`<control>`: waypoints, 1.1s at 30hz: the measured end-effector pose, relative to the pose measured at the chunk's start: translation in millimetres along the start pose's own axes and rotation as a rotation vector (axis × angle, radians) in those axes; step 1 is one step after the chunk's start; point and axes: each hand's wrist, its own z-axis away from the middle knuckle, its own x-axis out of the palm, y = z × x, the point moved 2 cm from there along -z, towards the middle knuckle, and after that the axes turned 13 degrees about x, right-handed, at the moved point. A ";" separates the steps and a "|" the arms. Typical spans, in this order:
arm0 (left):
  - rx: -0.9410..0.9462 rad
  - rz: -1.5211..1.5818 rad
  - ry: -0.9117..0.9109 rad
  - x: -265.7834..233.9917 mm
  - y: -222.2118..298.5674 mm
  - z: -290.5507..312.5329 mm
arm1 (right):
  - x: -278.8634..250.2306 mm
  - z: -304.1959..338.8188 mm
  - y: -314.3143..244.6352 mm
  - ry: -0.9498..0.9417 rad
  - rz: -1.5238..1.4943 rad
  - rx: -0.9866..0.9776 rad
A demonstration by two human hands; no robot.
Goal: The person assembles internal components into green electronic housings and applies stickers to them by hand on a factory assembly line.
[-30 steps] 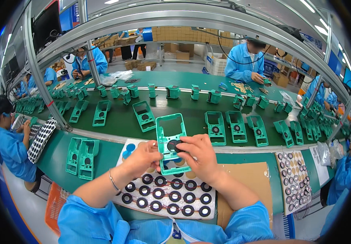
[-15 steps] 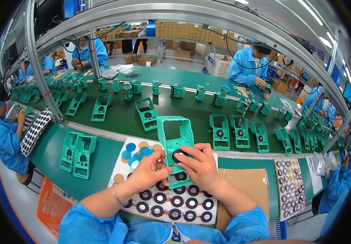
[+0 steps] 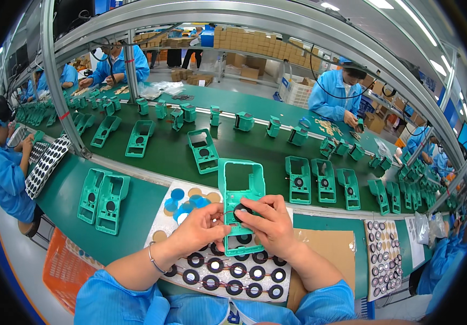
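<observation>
L fingers (image 3: 217, 233) on grn housing (image 3: 238, 198) edge, bench (image 3: 141, 212) strip to L

One left hand (image 3: 202, 229) and one right hand (image 3: 270, 223) meet at one green case (image 3: 238, 199), with one black disc (image 3: 242, 213) under the right fingers; two cases (image 3: 107, 218) lie on the bench (image 3: 136, 227) at left, and three cases (image 3: 299, 190) form the nearest group to the right on the belt (image 3: 255, 154). Also visible are one bracelet (image 3: 154, 259), one orange basket (image 3: 60, 273) and one cardboard sheet (image 3: 325, 252); cases farther along are too crowded to count.
</observation>
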 end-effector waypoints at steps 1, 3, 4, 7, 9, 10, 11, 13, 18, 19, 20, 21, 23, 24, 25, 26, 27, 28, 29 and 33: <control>-0.014 -0.004 -0.014 -0.6 0.8 0.1 | 0.1 -0.2 0.2 0.001 -0.005 -0.005; -0.006 0.002 -0.009 -1.5 2.8 -0.4 | 0.4 -1.0 0.4 -0.001 -0.009 -0.012; 0.001 0.005 -0.007 -1.8 3.2 -0.4 | 0.6 -1.5 0.6 -0.008 -0.016 -0.006; 0.001 -0.003 -0.014 -4.2 2.0 -0.5 | 1.8 -2.1 0.7 -0.022 -0.012 -0.010; 0.005 0.008 -0.013 -4.3 2.1 -0.1 | 3.0 -1.7 0.7 -0.028 -0.002 -0.019; 0.006 0.017 -0.016 -4.5 2.3 0.5 | 4.0 -1.4 0.8 -0.037 0.006 -0.023; 0.007 0.017 -0.015 -5.3 2.7 1.4 | 4.8 -1.3 0.8 -0.046 0.013 -0.027; 0.002 0.012 -0.032 -3.8 2.8 1.7 | 3.8 0.0 2.3 -0.053 0.026 -0.040; 0.005 0.020 -0.025 -9.6 -0.8 1.2 | -0.1 -4.0 -4.3 -0.102 0.095 -0.045; 0.001 0.021 -0.021 -10.1 0.1 1.8 | -0.5 -5.8 -5.2 -0.117 0.091 -0.031; 0.001 0.019 -0.020 -10.9 -0.3 1.6 | -0.4 -6.7 -5.5 -0.131 0.088 -0.017; 0.024 0.032 -0.015 -11.8 -1.3 0.3 | -0.6 -6.2 -4.8 -0.129 0.090 -0.015; 0.044 0.045 -0.013 -10.3 -0.8 -0.9 | -0.5 -4.6 -0.1 -0.082 -0.023 0.019; 0.050 0.049 -0.004 -7.3 0.4 -0.5 | -0.6 -4.1 2.3 0.011 -0.180 0.075; 0.055 0.053 0.004 -5.5 0.8 -0.2 | 1.4 -2.2 4.8 0.012 -0.180 0.080; 0.050 0.054 0.002 -5.3 0.1 0.7 | 2.2 0.2 11.9 0.092 -0.352 0.265; 0.048 0.030 0.009 -6.1 -0.9 0.7 | 3.1 2.4 19.5 0.176 -0.521 0.449; 0.046 0.005 0.016 -6.2 -2.1 0.8 | 6.5 1.5 23.9 0.130 -0.616 0.540; 0.043 0.006 0.011 -5.1 -3.5 0.8 | 5.5 0.4 23.5 0.134 -0.613 0.544; 0.082 -0.127 0.004 -1.0 -5.8 5.0 | 23.3 6.1 18.7 -0.365 -1.081 0.993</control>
